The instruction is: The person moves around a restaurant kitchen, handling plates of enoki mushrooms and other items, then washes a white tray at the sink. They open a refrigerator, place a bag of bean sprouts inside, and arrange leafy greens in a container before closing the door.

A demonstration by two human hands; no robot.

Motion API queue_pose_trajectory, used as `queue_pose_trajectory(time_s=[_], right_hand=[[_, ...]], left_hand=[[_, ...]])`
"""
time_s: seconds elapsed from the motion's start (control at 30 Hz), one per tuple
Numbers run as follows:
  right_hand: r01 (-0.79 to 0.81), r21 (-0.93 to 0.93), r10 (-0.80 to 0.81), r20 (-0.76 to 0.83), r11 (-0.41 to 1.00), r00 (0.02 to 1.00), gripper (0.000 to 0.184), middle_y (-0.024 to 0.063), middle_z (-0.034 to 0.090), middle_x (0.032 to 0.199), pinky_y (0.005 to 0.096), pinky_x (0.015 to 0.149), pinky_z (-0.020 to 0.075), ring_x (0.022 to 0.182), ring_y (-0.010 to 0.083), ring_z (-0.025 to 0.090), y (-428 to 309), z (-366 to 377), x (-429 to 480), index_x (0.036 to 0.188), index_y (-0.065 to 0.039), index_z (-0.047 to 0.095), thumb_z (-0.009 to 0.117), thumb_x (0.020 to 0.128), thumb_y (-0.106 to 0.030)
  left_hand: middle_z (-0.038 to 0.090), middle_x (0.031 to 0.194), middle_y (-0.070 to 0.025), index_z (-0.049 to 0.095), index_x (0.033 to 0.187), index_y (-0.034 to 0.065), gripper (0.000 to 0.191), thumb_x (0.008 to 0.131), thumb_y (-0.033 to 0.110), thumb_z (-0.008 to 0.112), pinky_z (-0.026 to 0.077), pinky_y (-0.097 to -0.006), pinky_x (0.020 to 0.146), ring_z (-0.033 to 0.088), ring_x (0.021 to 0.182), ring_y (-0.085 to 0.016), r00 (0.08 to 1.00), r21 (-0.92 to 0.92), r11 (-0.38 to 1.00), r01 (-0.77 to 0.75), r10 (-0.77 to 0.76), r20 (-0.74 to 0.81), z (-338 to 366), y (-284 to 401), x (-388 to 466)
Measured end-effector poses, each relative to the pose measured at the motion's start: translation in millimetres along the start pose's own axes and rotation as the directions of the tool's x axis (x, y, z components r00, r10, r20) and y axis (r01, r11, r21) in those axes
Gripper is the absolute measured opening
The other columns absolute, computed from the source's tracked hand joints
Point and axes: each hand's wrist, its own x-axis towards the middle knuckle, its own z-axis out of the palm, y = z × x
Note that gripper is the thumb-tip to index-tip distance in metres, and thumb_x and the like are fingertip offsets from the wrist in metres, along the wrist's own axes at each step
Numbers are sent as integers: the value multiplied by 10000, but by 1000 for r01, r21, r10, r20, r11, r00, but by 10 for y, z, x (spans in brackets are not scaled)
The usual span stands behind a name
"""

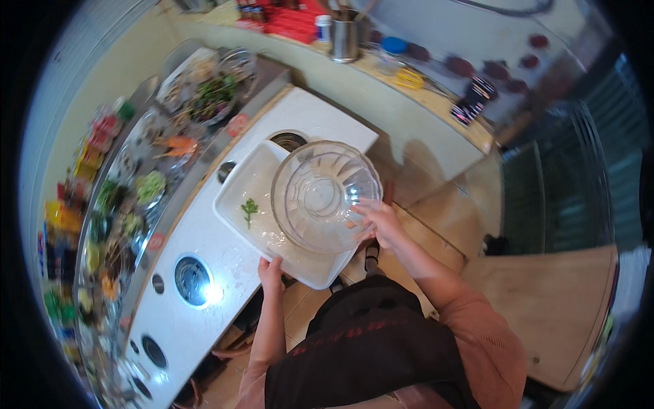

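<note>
My left hand (272,271) grips the near rim of a white rectangular tray (301,271), thumb on top. A small green herb sprig (249,210) lies on the tray's wet-looking bottom. Over the tray's right part is a large clear fluted bowl (327,197), and my right hand (375,222) holds its right side. Some fingers show through or against the clear wall. Whether the bowl touches the tray cannot be told. The tray's far part overlaps the white counter.
The white counter (235,179) has round inset wells (193,280). Behind it runs a shelf with bowls of vegetables, such as leafy greens (212,99). A ledge holds a metal utensil canister (345,41) and a blue-lidded jar (393,51). A wooden tabletop (541,307) stands at right.
</note>
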Motion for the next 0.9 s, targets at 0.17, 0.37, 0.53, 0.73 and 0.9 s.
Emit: queue_pose_trajectory(time_s=[0.17,0.37,0.53,0.73,0.9], right_hand=[[196,197,-175,-119,961,977,577,210,552,1204,500,712,577,946,403,636,-174,-703,-1132,1338,45,330,448,778,-24],[411,123,-330,-413,903,849,564,216,541,1239,497,742,570,954,415,634,-378,-1475,-2534,1317,46,372,455,765,-36],[500,49,-362,-630,865,687,555,204,577,1194,453,708,582,933,369,654,-511,-2320,-3342,1307,60,393,459,766,-40],[525,17,-367,-695,851,618,468,232,589,1146,386,654,593,848,344,677,-753,-3355,-4119,1243,98,445,460,800,-53],[578,59,-355,-738,814,574,426,214,598,1107,376,617,595,847,359,676,-1210,-4017,-4435,1203,104,464,460,811,-61]], left_hand=[[641,878,-50,591,1065,16,289,781,2,544,481,-236,597,600,711,-127,973,119,991,-55,27,229,161,351,-234],[642,902,-82,583,1062,-4,283,785,-1,531,507,-277,650,622,744,-158,806,334,941,48,-234,544,892,597,-739],[631,999,-125,553,1109,-27,338,775,-24,500,538,-356,749,643,853,-243,551,479,877,43,-421,720,2008,58,-1339],[636,967,-57,586,1100,43,327,777,53,537,518,-323,744,618,855,-175,317,541,832,123,-549,773,3491,-770,-2266],[626,997,-41,577,1133,83,362,771,84,559,510,-348,755,606,882,-171,328,577,816,23,-552,767,4649,-1213,-2822]])
